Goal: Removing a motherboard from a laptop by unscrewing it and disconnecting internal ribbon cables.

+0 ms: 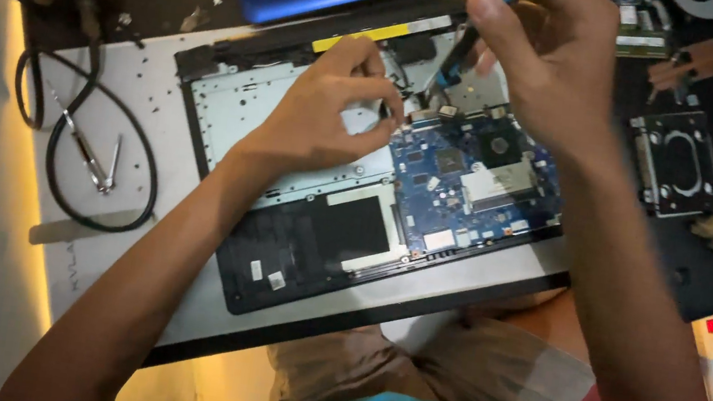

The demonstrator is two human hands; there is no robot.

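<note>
The left hand [327, 106] rests on the opened laptop [301, 212], its grip pinched nearly together: thumb and forefinger meet at the upper left edge of the blue circuit board [467, 187], closed on something too small to make out, perhaps a cable end or a screw. The other fingers curl loosely above the pinch, over the bare silver frame.

The right hand [546, 61] hovers just to the right of that pinch and higher, its grip clamped around the blue handle of a screwdriver [460, 55]. The dark shaft slants down and to the left, and its tip lands close to the left fingertips at the top edge of the board.

Right of the right hand, a detached drive [678, 163] lies on the table [144, 84]. Well to the left of the left hand, a looped black cable [100, 151] lies with tweezers [94, 161] inside it.
</note>
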